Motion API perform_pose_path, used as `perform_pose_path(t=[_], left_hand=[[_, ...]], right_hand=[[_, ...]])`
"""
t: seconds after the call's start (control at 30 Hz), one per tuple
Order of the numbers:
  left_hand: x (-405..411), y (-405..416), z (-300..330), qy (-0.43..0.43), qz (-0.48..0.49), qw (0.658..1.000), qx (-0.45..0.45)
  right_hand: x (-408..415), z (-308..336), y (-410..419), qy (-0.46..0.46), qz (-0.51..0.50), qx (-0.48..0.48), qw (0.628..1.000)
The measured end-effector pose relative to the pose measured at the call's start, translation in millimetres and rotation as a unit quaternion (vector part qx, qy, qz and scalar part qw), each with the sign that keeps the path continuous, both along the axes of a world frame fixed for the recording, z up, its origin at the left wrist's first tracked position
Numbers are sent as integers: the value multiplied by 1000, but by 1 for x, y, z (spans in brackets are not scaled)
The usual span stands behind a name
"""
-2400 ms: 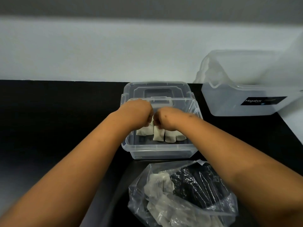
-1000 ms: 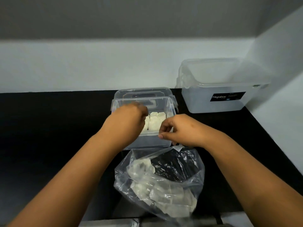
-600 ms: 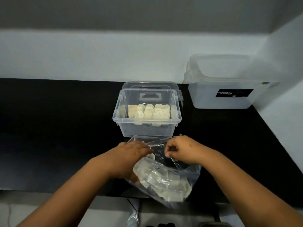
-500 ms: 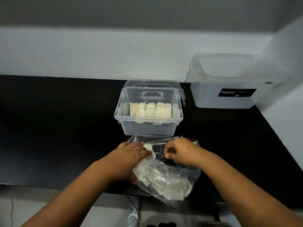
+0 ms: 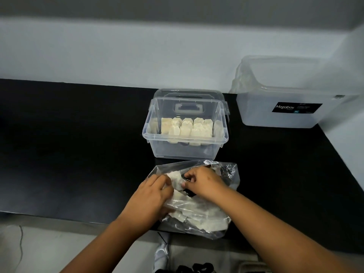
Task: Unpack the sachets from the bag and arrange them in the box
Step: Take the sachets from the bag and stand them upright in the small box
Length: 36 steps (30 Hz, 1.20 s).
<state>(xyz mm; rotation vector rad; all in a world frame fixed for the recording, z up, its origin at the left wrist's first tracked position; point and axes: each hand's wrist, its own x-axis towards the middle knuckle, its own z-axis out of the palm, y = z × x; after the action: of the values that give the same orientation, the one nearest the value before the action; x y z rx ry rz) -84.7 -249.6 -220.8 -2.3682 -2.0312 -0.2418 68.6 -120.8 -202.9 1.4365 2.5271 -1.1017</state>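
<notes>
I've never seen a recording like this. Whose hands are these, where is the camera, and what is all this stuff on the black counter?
No machine here: a person wears a camera on the head, looking down at their own bare hands. On the black counter stands a small clear box with pale sachets standing in rows. Nearer lies a clear plastic bag holding more. The left hand and right hand together pinch one sachet at the bag's mouth. A bigger tub labelled Megabox sits far right.
</notes>
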Motion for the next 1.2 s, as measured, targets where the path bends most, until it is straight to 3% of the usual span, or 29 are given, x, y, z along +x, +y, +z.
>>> perform_pose_path(t=[0.23, 0.53, 0.83, 1.2], left_hand=[[-4, 3, -1, -28, 2, 999, -16], [-7, 5, 1, -27, -3, 999, -16], [-7, 11, 24, -82, 35, 994, -63], [10, 48, 20, 21, 82, 991, -105]], right_hand=[[-20, -13, -5, 28, -79, -11, 996], [-11, -12, -2, 88, -90, -61, 990], [40, 0, 20, 43, -121, -41, 991], [38, 1, 16, -45, 6, 35, 998]])
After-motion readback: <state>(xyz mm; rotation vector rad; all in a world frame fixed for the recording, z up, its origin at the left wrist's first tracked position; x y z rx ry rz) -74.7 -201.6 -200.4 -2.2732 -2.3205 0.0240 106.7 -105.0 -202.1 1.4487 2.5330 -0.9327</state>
